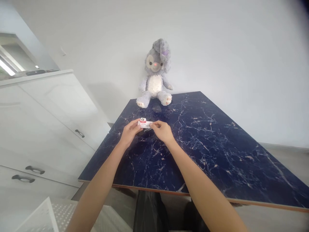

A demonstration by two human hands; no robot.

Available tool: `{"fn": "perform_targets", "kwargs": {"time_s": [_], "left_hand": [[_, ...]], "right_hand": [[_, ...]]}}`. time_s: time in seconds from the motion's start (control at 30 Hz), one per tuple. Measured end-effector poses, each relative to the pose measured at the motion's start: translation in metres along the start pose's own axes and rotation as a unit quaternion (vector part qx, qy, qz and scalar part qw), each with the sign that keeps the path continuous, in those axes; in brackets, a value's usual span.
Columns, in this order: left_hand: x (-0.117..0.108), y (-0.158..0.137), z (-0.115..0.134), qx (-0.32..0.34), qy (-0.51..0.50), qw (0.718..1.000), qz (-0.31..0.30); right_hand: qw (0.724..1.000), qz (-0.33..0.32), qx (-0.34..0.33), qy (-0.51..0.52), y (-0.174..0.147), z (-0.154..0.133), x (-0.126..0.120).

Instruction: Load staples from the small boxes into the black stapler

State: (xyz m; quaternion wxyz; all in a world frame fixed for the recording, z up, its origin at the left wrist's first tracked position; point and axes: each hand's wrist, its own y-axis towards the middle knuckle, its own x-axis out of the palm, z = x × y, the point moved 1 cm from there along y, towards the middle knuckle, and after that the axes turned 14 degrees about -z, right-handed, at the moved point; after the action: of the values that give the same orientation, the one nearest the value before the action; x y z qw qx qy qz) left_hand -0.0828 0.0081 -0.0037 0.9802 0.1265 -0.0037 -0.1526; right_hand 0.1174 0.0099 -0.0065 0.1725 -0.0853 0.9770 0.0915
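Observation:
Between my two hands is a small white box (145, 124) with a red band and small print. My left hand (130, 131) pinches its left end, thumb below and fingers behind. On the right end, the thumb and fingertips of my right hand (162, 130) close in the same way. The box is held over the dark blue marbled table (205, 151), in front of a grey plush rabbit (154, 75) that sits upright at the table's back edge. What the box contains cannot be seen.
White cabinets (43, 119) with dark handles stand along the left side. A pale wall (231, 64) rises behind the table. At the lower left is a white perforated basket (61, 212), partly behind my left forearm.

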Motion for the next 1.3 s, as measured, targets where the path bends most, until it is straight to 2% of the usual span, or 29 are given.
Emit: {"fn": "perform_targets", "kwargs": {"time_s": [0.17, 0.4, 0.6, 0.83, 1.1, 1.3], "left_hand": [[0.003, 0.000, -0.002, -0.012, -0.005, 1.000, -0.018], [0.005, 0.002, -0.008, -0.016, -0.022, 1.000, -0.004], [0.000, 0.002, -0.007, -0.011, 0.137, 0.991, 0.002], [-0.006, 0.002, -0.006, -0.072, 0.139, 0.987, -0.028], [-0.003, -0.001, -0.006, -0.055, 0.127, 0.985, -0.103], [-0.001, -0.001, -0.005, -0.030, 0.147, 0.985, -0.085]], "right_hand": [[0.996, -0.004, 0.020, 0.085, 0.008, 0.016, 0.003], [0.994, -0.005, 0.031, 0.109, 0.010, 0.019, 0.002], [0.992, -0.018, 0.016, 0.126, 0.006, 0.013, 0.000], [0.994, -0.018, 0.003, 0.105, 0.007, 0.013, -0.004], [0.997, -0.009, -0.025, 0.074, 0.009, 0.012, -0.009], [0.998, 0.001, -0.028, 0.053, 0.011, 0.013, -0.009]]}}
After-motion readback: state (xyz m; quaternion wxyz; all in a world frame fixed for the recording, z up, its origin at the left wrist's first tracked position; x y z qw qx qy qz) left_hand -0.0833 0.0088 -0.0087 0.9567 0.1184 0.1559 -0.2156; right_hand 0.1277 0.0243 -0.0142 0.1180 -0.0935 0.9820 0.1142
